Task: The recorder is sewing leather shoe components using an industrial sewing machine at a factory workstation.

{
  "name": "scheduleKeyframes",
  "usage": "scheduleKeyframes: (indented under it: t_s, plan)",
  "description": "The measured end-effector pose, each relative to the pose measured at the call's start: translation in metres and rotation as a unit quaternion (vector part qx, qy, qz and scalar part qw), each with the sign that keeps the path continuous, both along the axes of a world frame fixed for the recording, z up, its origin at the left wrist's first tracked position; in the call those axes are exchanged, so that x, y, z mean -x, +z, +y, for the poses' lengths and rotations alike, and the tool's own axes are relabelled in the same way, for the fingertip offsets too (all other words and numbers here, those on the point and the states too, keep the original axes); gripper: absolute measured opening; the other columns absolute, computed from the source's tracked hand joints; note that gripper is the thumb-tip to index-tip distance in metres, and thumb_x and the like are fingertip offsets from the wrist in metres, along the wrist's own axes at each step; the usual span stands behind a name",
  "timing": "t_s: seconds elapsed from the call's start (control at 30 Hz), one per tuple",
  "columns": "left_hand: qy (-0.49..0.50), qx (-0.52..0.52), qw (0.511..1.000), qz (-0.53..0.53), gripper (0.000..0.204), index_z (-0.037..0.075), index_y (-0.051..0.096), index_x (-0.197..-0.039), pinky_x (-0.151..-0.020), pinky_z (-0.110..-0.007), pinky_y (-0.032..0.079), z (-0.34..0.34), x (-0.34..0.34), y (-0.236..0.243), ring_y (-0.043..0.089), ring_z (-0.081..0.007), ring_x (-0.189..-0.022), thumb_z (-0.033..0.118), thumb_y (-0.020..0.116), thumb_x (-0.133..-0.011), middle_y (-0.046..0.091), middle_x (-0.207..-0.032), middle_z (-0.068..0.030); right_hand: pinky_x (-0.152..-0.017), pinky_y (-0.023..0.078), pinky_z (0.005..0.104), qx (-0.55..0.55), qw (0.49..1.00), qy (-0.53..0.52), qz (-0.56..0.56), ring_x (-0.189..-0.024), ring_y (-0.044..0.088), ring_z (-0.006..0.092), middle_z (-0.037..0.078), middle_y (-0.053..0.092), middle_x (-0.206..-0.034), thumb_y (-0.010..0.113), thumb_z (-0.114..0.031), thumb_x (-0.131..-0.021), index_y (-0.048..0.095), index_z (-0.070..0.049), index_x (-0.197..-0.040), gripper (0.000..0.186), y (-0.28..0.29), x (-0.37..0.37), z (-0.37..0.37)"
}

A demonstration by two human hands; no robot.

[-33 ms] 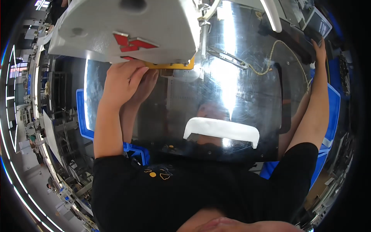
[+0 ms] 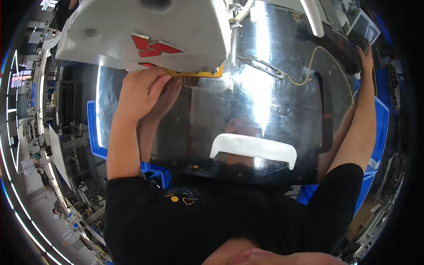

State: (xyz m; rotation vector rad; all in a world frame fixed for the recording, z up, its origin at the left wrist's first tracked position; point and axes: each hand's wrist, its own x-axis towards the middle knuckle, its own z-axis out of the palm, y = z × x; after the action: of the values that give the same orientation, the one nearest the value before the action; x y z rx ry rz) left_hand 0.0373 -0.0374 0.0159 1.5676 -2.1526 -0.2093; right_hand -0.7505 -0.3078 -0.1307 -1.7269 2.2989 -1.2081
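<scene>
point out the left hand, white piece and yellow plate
Left hand (image 2: 140, 92), head view: back of the hand
White piece (image 2: 253, 145), head view: middle of its band
Yellow plate (image 2: 198, 74), head view: front edge

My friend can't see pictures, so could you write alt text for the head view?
A person's left hand is at the yellow edge of a big grey machine; the right hand is near a small screen. A curved white piece lies on the shiny table between the forearms.

White glare across tabletop (image 2: 282, 119); fisheye distortion, black corners
</scene>
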Motion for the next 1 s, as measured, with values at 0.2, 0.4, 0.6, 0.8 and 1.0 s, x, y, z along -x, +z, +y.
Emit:
scheduleKeyframes:
  t_s: [0.2, 0.4, 0.6, 0.8, 1.0]
  plan:
    - [0.022, -0.015, 1.000, 0.009, 0.014, 0.002, 0.078, -0.099, -0.081, -0.044, 0.056, -0.002, -0.004, -0.002, 0.070, -0.0390, -0.088, 0.014, 0.074, -0.093, 0.075, -0.092, -0.0179, -0.105, 0.052, 0.0379, -0.024, 0.999, 0.013, -0.039, -0.129, 0.066, 0.0309, 0.025, 0.064, -0.145, 0.084, -0.043, -0.087, 0.042, -0.008, -0.165, 0.095, 0.006, 0.006, 0.004]
    - [0.048, -0.004, 0.999, -0.006, 0.018, 0.003, 0.081, -0.104, -0.092, -0.045, 0.056, -0.001, -0.013, -0.010, 0.070, -0.0381, -0.102, 0.017, 0.077, -0.092, 0.078, -0.102, -0.0164, -0.103, 0.053, 0.0384, -0.020, 0.996, 0.024, -0.084, -0.128, 0.066, 0.0313, 0.025, 0.061, -0.148, 0.085, -0.039, -0.087, 0.041, -0.009, -0.166, 0.094, 0.010, -0.004, 0.009]
    - [0.054, 0.000, 0.998, -0.012, 0.018, 0.003, 0.082, -0.103, -0.093, -0.045, 0.056, -0.002, -0.014, -0.012, 0.069, -0.0371, -0.105, 0.017, 0.078, -0.093, 0.078, -0.106, -0.0167, -0.103, 0.053, 0.0391, -0.023, 0.995, 0.021, -0.091, -0.129, 0.066, 0.0317, 0.025, 0.059, -0.150, 0.086, -0.039, -0.087, 0.041, -0.011, -0.166, 0.095, 0.008, 0.004, 0.010]
    - [0.056, 0.012, 0.998, -0.002, 0.018, 0.003, 0.082, -0.103, -0.093, -0.045, 0.055, -0.004, -0.012, -0.012, 0.069, -0.0366, -0.105, 0.019, 0.078, -0.094, 0.078, -0.106, -0.0162, -0.104, 0.053, 0.0390, -0.006, 0.997, 0.025, -0.079, -0.131, 0.065, 0.0337, 0.026, 0.058, -0.152, 0.085, -0.041, -0.087, 0.042, -0.011, -0.166, 0.095, 0.005, 0.015, 0.008]
    - [0.063, 0.012, 0.998, 0.010, 0.020, 0.003, 0.082, -0.104, -0.093, -0.045, 0.055, -0.001, -0.014, -0.010, 0.068, -0.0364, -0.105, 0.020, 0.079, -0.094, 0.078, -0.105, -0.0153, -0.106, 0.052, 0.0396, -0.035, 0.996, 0.007, -0.077, -0.133, 0.064, 0.0345, 0.025, 0.059, -0.152, 0.086, -0.043, -0.086, 0.043, -0.011, -0.165, 0.095, 0.012, -0.009, 0.009]
